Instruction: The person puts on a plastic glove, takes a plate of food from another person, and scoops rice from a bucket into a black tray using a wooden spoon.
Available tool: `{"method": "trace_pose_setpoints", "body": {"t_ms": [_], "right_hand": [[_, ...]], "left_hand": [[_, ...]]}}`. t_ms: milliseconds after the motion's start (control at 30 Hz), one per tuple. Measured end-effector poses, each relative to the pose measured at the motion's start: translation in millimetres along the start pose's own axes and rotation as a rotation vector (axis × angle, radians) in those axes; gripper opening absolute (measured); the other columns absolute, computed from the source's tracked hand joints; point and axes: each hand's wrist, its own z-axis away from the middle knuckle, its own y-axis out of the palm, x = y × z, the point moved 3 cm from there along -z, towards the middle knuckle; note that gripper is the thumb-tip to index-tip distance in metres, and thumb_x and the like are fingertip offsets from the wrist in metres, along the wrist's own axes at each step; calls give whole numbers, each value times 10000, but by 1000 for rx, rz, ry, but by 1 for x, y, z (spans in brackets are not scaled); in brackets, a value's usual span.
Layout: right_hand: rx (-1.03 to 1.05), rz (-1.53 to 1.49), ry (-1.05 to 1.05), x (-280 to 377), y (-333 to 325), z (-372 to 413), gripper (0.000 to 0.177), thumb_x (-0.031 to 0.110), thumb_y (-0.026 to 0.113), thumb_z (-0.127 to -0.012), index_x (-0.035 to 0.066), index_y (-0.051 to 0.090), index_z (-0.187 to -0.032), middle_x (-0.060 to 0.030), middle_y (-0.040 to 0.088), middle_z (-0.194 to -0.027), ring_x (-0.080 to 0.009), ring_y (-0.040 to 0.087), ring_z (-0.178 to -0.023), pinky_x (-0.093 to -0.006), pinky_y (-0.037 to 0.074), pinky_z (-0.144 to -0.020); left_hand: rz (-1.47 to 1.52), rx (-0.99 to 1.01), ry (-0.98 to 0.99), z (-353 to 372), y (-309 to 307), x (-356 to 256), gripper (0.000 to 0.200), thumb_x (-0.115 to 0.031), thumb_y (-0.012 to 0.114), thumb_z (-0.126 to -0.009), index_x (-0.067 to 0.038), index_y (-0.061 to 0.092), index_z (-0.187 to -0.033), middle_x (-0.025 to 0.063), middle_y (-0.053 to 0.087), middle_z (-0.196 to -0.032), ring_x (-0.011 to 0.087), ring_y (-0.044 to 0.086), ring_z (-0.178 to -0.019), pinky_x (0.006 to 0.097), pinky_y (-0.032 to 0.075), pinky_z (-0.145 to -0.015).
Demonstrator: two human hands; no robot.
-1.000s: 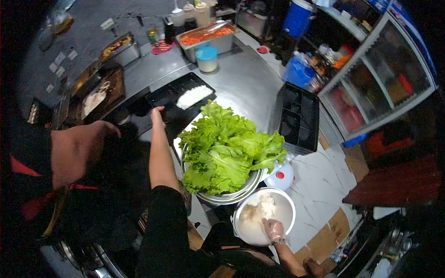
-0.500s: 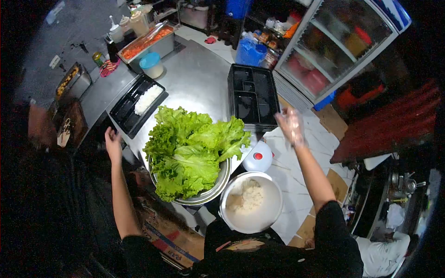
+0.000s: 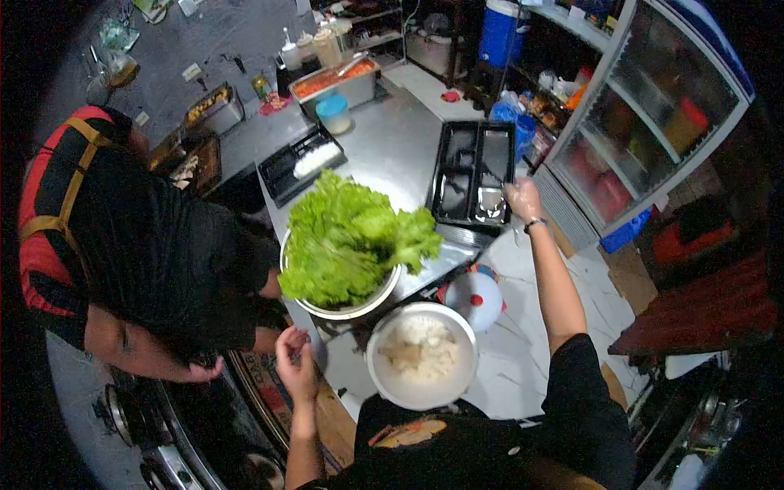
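My right hand (image 3: 524, 201), in a clear plastic glove, has its fingers closed on the right edge of a black compartment tray (image 3: 476, 173). This tray is the top one of a stack (image 3: 467, 237) at the table's right side. Nothing is in my left hand (image 3: 297, 363), which hangs open with bent fingers left of a white bucket of cooked rice (image 3: 420, 355). Ahead of the bucket, green lettuce (image 3: 351, 241) heaps over a round bowl (image 3: 347, 311). Another black tray (image 3: 282, 173) on the table holds white rice (image 3: 317, 160) in one compartment.
At the left stands another person (image 3: 155, 220), one arm lowered. A blue-lidded tub (image 3: 334, 114) and a metal pan of orange-red food (image 3: 339, 80) sit on the metal table (image 3: 392, 139). A glass-door fridge (image 3: 645, 122) is at right; a white lid with red knob (image 3: 474, 300) lies beside the bucket.
My right hand has come onto the tray's edge. My left hand has drawn back from near the rice tray toward my body. The view has shifted left, bringing the other person into sight.
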Motion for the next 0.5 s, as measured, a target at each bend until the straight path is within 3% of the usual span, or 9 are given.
{"method": "trace_pose_setpoints", "body": {"t_ms": [100,133,167,233,300,333,367,433,500], "right_hand": [[-77,-142,71,37,-38,27,269,234,544,-733,-33,548,-704,-252,528,-623,-389,538,-606,-427,413,-570],[-30,-155,81,33,-41,35,237,206,549,-761,-23,540,-697,-151,535,-576,-241,499,-515,-361,399,-526],[-11,-154,77,48,-54,47,237,206,549,-761,-23,540,-697,-151,535,-576,-241,499,-515,-361,399,-526],[55,-524,17,78,-77,75,199,172,550,-790,-6,541,-701,-29,505,-569,-104,425,-530,-294,366,-504],[149,-604,37,89,-81,101,184,165,570,-803,12,549,-704,37,469,-578,-51,390,-559,-259,337,-496],[248,-622,-7,104,-86,116,205,182,587,-800,21,534,-685,38,456,-572,-50,376,-555,-255,324,-488],[349,-642,-57,120,-88,130,230,199,604,-797,30,519,-666,39,442,-565,-49,362,-550,-251,310,-480],[532,-643,-20,143,-72,159,329,201,622,-796,68,409,-582,61,378,-543,-41,322,-532,-239,270,-450],[755,-679,-29,165,-38,198,329,193,617,-798,71,405,-577,60,361,-533,-46,314,-522,-246,271,-444]], "left_hand": [[131,156,-30,36,51,-23,357,0,542,-793,6,473,-1144,111,562,-1067,185,540,-978,304,398,-878],[142,206,-27,44,67,-43,378,8,543,-789,8,465,-1159,118,554,-1087,186,533,-1001,301,389,-893],[157,270,1,47,79,-55,406,12,551,-785,8,451,-1179,129,544,-1106,190,525,-1026,300,384,-901],[237,272,70,44,89,-67,494,-30,588,-786,16,386,-1234,147,524,-1143,193,508,-1054,295,386,-897],[28,231,145,29,76,-77,578,-112,602,-796,0,319,-1287,155,471,-1218,195,477,-1072,292,377,-893],[403,240,-17,21,73,-78,651,-102,605,-793,-43,248,-1334,167,436,-1253,204,468,-1077,302,370,-898],[433,246,-19,13,64,-77,683,-133,588,-811,-81,189,-1362,179,419,-1270,225,466,-1090,312,383,-890],[617,269,-317,15,44,-83,642,-206,554,-834,-90,203,-1358,148,431,-1261,237,488,-1085,326,405,-874],[900,331,-467,33,25,-76,578,-139,590,-802,-79,307,-1301,108,494,-1184,192,517,-1028,318,420,-840]]}}
